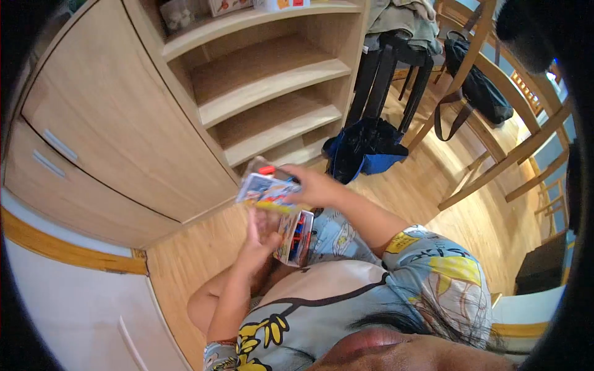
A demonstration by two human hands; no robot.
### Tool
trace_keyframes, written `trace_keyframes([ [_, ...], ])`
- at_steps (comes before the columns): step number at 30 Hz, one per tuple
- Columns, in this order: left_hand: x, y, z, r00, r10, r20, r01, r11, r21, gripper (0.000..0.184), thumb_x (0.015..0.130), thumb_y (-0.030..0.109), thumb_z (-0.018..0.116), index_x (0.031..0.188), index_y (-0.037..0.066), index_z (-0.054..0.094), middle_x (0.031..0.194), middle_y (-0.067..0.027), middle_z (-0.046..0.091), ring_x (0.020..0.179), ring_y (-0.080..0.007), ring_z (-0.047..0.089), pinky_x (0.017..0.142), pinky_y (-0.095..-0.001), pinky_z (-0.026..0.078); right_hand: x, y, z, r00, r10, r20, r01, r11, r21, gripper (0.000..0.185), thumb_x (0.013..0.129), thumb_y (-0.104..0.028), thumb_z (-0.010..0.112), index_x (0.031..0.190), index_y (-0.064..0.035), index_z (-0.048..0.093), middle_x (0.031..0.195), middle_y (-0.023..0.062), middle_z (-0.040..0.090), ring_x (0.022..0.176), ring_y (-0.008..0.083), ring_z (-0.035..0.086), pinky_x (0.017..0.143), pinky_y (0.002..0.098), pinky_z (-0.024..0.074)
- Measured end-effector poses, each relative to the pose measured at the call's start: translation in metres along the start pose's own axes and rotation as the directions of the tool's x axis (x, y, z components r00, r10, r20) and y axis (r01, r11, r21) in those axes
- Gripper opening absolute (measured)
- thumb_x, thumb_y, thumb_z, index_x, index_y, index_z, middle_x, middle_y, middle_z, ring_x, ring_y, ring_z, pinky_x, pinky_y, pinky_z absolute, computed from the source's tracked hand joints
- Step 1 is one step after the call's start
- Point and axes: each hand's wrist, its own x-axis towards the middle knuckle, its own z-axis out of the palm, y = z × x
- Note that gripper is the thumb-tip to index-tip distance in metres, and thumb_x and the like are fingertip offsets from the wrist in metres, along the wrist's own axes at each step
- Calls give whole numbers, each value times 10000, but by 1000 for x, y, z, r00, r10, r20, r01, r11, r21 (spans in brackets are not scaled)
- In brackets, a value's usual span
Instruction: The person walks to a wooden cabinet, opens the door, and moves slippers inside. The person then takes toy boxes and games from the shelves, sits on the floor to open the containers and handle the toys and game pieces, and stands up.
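Observation:
My right hand (pixel 312 188) grips a small printed box (pixel 267 190) with a red piece at its top edge. Just below it, my left hand (pixel 260 235) has its fingers around the side of a second box (pixel 296 238), which stands tilted over my lap. Red and blue parts show in this second box. The two boxes are close together, and the upper one partly hides the fingers of my left hand.
A wooden shelf unit (pixel 272 81) stands ahead, beside a cabinet door (pixel 111 105). Dark stools (pixel 387 68) and a blue-black bag (pixel 371 148) are right of the shelves. A wooden chair (pixel 495 151) with a black bag (pixel 476 83) stands farther right.

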Motion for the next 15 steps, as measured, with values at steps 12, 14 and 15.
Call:
trace_keyframes([
  [12, -12, -1, 32, 958, -145, 248, -79, 696, 713, 946, 629, 247, 822, 1392, 37, 303, 1420, -279, 257, 1321, -419, 282, 1091, -424, 277, -145, 191, -54, 863, 495, -98, -467, 710, -527, 501, 697, -297, 741, 1147, -136, 593, 1093, 135, 624, 1018, 334, 588, 856, 419, 473],
  [14, -8, -2, 36, 955, -162, 250, -70, 696, 715, 933, 632, 249, 820, 1387, 36, 314, 1411, -278, 269, 1320, -418, 283, 1088, -417, 283, -155, 207, -45, 826, 546, -136, -544, 711, -446, 502, 701, -300, 739, 1153, -134, 594, 1111, 141, 618, 1029, 333, 583, 868, 420, 470],
  [15, -6, 3, 38, 951, -123, 285, -122, 696, 708, 907, 649, 245, 807, 1385, 35, 321, 1406, -276, 275, 1307, -423, 304, 1075, -417, 305, -154, 205, -45, 828, 548, -119, -539, 719, -439, 495, 695, -301, 738, 1141, -131, 608, 1113, 148, 618, 1022, 336, 588, 864, 415, 474],
])
